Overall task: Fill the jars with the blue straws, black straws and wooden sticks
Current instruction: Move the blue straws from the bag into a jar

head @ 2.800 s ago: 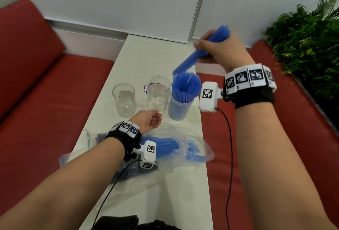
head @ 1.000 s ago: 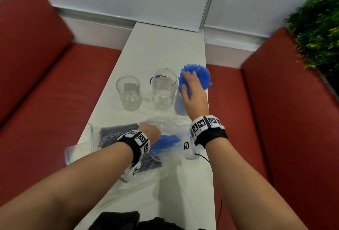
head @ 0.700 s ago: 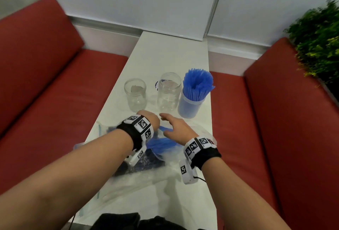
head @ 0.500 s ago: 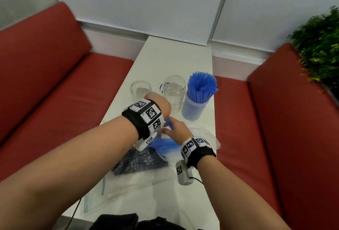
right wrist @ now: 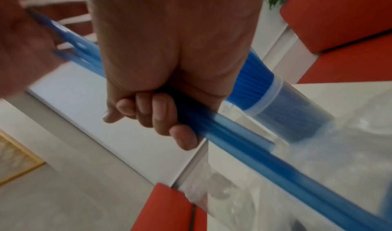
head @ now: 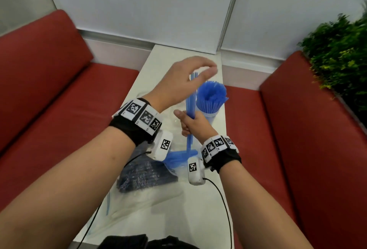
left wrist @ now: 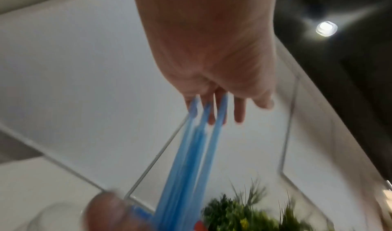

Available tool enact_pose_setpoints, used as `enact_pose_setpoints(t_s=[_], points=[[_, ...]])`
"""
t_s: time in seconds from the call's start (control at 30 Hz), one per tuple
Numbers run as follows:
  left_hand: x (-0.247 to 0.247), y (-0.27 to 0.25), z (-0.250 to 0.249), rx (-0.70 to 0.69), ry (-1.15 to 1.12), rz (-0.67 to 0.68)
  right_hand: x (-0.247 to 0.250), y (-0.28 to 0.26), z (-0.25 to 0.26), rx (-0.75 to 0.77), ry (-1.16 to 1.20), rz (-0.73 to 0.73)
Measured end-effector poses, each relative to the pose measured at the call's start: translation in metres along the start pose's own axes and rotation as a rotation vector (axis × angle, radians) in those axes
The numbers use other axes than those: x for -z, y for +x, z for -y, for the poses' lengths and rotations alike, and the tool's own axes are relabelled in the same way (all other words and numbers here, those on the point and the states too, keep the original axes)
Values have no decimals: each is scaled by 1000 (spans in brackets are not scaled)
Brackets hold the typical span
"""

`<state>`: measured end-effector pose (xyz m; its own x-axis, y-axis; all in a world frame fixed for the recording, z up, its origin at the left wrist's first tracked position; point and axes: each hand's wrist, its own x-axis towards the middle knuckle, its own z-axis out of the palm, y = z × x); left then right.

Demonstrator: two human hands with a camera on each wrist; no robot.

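Observation:
My right hand point(head: 193, 124) grips a small bundle of blue straws point(head: 189, 97) upright above the table, fingers curled round it point(right wrist: 157, 115). My left hand point(head: 204, 69) is raised over the bundle, and its straight fingers point(left wrist: 220, 112) touch the straws' top ends point(left wrist: 191, 150). Just right of the bundle stands a clear jar point(head: 208, 116) packed with blue straws point(head: 211, 93), also in the right wrist view point(right wrist: 297, 117). More blue straws point(head: 176, 158) lie in a clear plastic bag below my wrists. Black straws point(head: 143, 177) lie in a bag beside them. My left arm hides the other jars in the head view.
The narrow white table point(head: 198, 209) runs between two red sofas point(head: 49, 99) point(head: 297, 149). A green plant point(head: 341, 54) stands at the far right. Crumpled clear bags point(head: 151, 195) cover the table's near half. A blurred glass jar rim point(left wrist: 42, 217) shows low in the left wrist view.
My right hand left the full jar, reached into the bag and lifted a bundle of blue straws upright. My left hand rose from the bag to the straws' tops.

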<state>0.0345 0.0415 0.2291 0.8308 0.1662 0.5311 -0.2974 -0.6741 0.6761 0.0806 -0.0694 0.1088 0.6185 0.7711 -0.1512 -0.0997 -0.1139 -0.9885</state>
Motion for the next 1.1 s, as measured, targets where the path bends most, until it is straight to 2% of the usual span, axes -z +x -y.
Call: enact_pose_setpoints(t_s=[0.07,0.1,0.13,0.2,0.23,0.3,0.4,0.5,0.57,0.63,0.83,1.0,1.1], points=[[3,0,16,124,-260,-289,9,-4,21,44,37,-50],[2,-2,27,248,-330,-351,14,-6,33,74,47,-63],[-1,-6,38,410,-369,-330,18,-7,46,108,58,-65],[-12,-19,59,788,-500,-105,23,-9,71,186,97,-42],[-19,-28,67,926,-588,32,23,-10,83,223,114,-30],[-34,-45,80,1054,-795,203,22,-10,101,280,145,-17],[-56,-59,89,1236,-1224,264,18,-8,113,326,180,12],[-67,-63,87,1290,-1628,249,14,-6,110,320,160,30],[-67,-63,83,1289,-1769,248,14,-4,103,313,143,24],[-66,-64,83,1289,-1817,242,14,-3,97,308,142,11],[-65,-61,75,1393,-1636,69,13,1,90,311,148,-20],[-59,-58,72,1479,-1648,212,11,-2,82,290,73,-24],[-63,-61,78,1488,-1536,124,16,-3,81,238,-27,-25]])
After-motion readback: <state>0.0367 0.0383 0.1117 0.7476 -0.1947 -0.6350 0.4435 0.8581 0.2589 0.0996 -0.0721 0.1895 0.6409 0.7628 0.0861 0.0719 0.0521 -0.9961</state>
